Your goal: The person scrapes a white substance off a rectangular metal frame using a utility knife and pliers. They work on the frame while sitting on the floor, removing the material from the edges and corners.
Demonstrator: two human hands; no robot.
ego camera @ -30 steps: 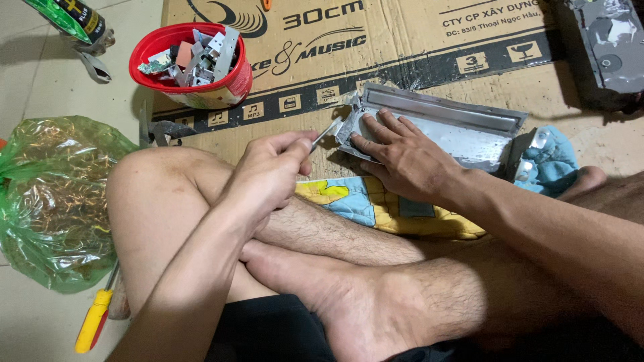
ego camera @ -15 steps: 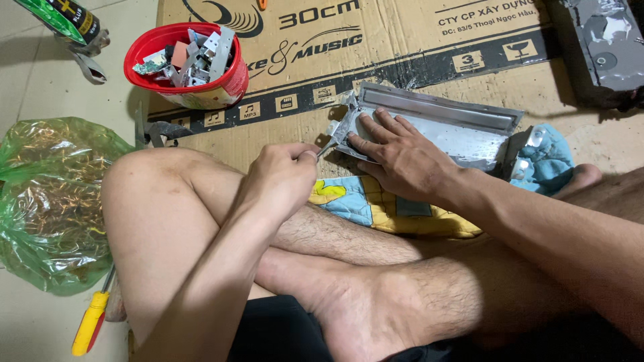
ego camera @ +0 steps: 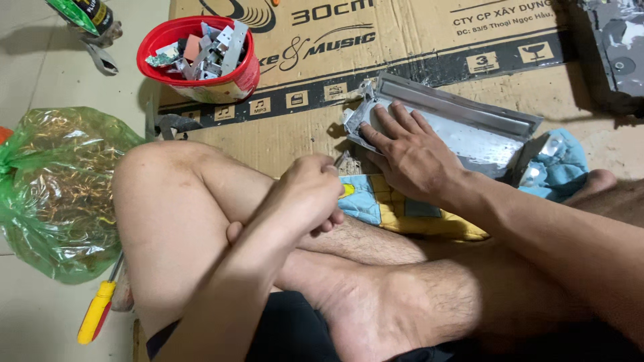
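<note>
Metal panel (ego camera: 463,131) is lying on the flattened cardboard (ego camera: 288,127), just in front of the crossed legs, one end resting against a blue cloth (ego camera: 560,171). Right hand (ego camera: 409,151) is pressing flat on the panel's left end, fingers spread, palm down, gripping nothing. Left hand (ego camera: 308,191) is curled into a fist just left of the panel's near corner; something small and metallic is poking out at the fingertips, can't tell what. Red bowl (ego camera: 201,57) of metal scraps is sitting farther back on the cardboard. Green plastic bag (ego camera: 60,188) is sitting on the floor to the left, with a yellow-handled screwdriver (ego camera: 97,312) lying beside it.
</note>
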